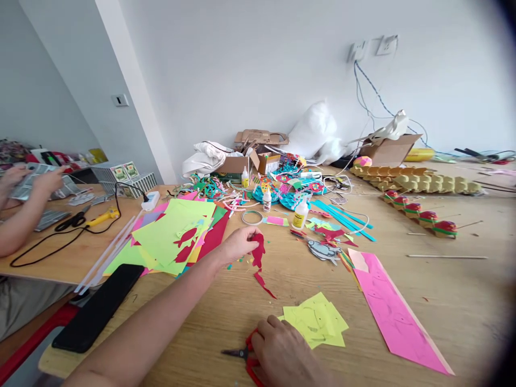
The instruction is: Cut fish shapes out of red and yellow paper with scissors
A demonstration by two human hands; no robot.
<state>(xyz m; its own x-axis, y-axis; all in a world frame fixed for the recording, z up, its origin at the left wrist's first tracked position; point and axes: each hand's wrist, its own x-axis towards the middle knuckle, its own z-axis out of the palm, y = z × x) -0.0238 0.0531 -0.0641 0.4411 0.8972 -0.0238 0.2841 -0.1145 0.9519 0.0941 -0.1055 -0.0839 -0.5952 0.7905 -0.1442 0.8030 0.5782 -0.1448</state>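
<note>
My left hand (241,243) pinches a red paper cut-out (258,251) above the middle of the table; it looks fish-shaped. Just below it is a thin red paper strip (264,285). At the front edge of the view, my right hand (284,349) is closed around the red-handled scissors (237,352), their dark blades pointing left. Beside that hand lie several yellow-green paper pieces (316,320) with pencil drawings. Two red fish cut-outs (186,244) rest on the stack of coloured paper (161,231) at the left.
A black phone-like slab (99,306) lies at the left edge. Glue bottles (300,214), a tape roll (252,217) and a grey fish cut-out (323,250) stand or lie beyond my hands. Pink drawn paper (397,312) is at right. Another person's hands (50,180) work far left.
</note>
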